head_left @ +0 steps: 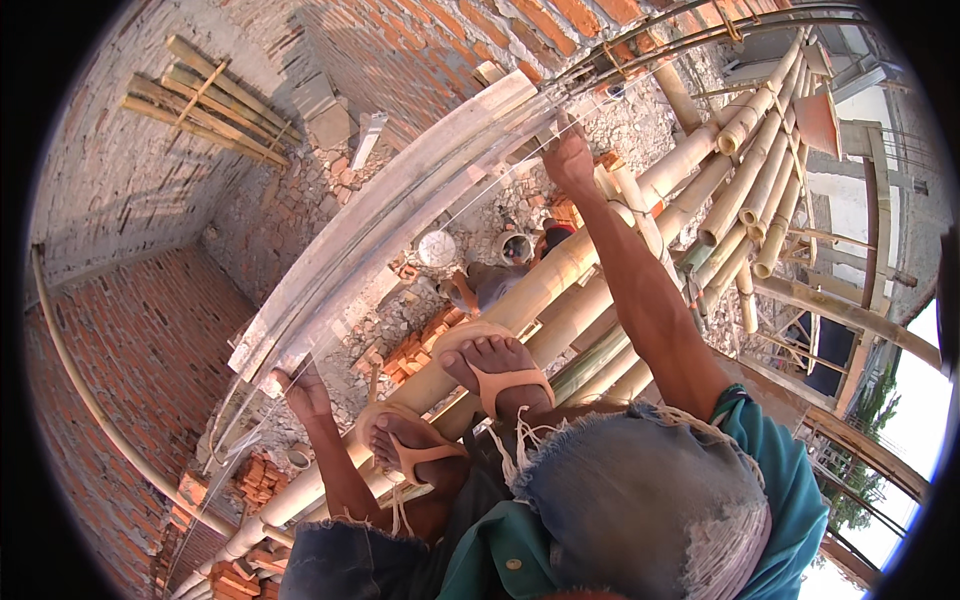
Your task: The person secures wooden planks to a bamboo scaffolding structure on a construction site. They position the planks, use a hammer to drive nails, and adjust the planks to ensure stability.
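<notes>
A long, pale wooden plank (385, 252) runs slantwise from lower left to upper right, bending with the lens. At its near left end, my left hand (306, 393) has its fingers closed on the edge. My right hand (568, 158) is closed by the plank's far right end; what lies inside its fingers is partly hidden. Along the plank's near side stretches a thin white string (470, 203), passing close to both hands. My sandalled feet (495, 368) rest on a thick bamboo pole (548, 280) below the plank.
Far below lie brick rubble, a white bucket (436, 248) and stacked red bricks (425, 345); a person (490, 283) is partly hidden beneath the bamboo. More bamboo poles (745, 205) are bundled at right. Brick walls (130, 375) stand left, and steel rods (690, 38) extend at top right.
</notes>
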Tool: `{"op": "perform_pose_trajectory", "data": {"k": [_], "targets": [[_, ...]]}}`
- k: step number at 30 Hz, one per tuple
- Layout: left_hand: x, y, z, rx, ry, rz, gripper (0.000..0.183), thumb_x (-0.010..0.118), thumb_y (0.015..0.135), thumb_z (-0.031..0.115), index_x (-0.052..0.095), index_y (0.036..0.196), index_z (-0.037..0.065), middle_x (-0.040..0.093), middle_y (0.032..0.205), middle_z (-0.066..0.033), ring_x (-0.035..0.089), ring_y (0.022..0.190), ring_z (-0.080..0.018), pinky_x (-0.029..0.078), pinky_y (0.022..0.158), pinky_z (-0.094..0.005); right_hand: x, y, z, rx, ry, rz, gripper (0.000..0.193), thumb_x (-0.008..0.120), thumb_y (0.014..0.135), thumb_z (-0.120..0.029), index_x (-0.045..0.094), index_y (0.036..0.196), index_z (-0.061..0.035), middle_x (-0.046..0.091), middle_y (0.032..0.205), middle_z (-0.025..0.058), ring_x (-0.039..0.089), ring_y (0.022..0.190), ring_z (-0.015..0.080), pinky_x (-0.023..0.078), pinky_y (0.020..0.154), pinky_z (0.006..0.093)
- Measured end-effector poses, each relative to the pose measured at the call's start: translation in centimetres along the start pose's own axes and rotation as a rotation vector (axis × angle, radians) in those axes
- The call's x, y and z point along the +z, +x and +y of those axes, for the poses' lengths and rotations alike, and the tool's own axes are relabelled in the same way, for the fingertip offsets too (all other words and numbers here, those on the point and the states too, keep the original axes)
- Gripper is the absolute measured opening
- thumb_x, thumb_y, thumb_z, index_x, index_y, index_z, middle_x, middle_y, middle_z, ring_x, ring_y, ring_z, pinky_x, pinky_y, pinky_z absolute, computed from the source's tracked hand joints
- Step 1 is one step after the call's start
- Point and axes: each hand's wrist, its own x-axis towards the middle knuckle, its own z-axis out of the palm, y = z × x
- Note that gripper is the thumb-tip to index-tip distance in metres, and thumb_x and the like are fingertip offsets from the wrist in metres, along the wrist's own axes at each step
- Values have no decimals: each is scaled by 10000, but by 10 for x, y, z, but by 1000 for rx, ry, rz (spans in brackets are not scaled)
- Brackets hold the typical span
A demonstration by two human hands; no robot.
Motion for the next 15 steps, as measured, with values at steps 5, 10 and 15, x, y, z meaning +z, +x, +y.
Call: {"op": "perform_pose_trajectory", "data": {"k": [5,10,15], "targets": [[-2,-2,4,-18,19,108,351,606,1039,268,620,1297,30,609,1408,-180,565,1323,-325,415,1185,-568,22,18,15,102,342,145,476,671,966,-239,585,1358,17,664,1232,269,632,1190,383,481,1021,451],[-3,-8,-2,3,-76,256,220,595,1053,248,633,1154,56,653,1244,-130,590,1251,-338,448,1145,-589,25,41,19,339,962,-6,392,714,961,-51,512,1297,-25,660,1140,117,687,888,189,632,705,320],[0,-14,-14,84,-121,228,60,610,1035,105,593,1015,51,644,1060,-93,643,1106,-287,500,1112,-583,26,54,37,480,977,43,463,796,901,-85,528,1275,-30,689,1029,101,680,841,190,628,676,341]]}}
